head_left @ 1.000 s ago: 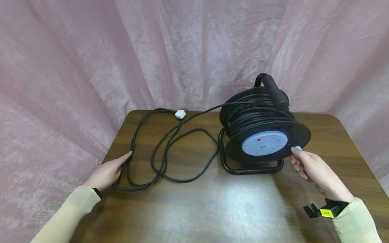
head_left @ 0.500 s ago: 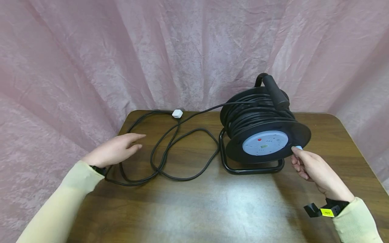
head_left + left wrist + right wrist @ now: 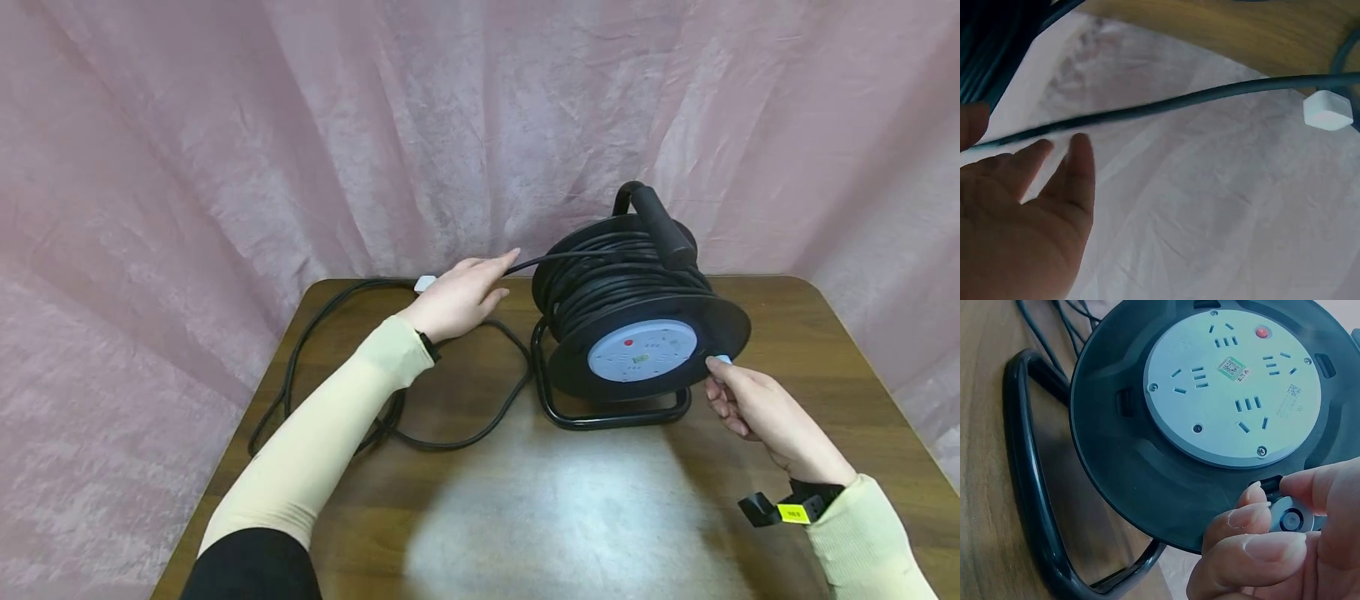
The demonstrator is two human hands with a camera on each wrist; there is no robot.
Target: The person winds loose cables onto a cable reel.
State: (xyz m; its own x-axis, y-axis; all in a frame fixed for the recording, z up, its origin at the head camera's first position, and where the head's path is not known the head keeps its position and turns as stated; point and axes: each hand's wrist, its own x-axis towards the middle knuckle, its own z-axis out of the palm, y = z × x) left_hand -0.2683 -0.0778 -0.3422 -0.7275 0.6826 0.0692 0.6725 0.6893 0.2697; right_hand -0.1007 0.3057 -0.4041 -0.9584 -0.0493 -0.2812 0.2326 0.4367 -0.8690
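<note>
A black cable reel (image 3: 581, 367) stands at the right on a tubular frame (image 3: 592, 423), a round pale socket panel (image 3: 1232, 387) on its face. At the rim of the reel my right hand (image 3: 772, 412) pinches a small pale knob (image 3: 1291, 515) between thumb and curled fingers. My left hand (image 3: 468, 296) is stretched out to the reel's left with fingers extended. In the left wrist view its fingertips lie right by the black cable (image 3: 1210, 95) that runs onto the drum. A white plug (image 3: 1327, 110) shows beyond my left hand, partly covered in the head view.
Loose loops of the cable lie on the brown wooden table (image 3: 465, 517), partly hidden under my left forearm. A black grip handle (image 3: 662, 225) rises above the drum. Behind the table hangs a pink curtain (image 3: 375, 150).
My left hand has left the cable loop at the table's left side and moved right and away from me to the cable by the reel. My right hand stays on the knob.
</note>
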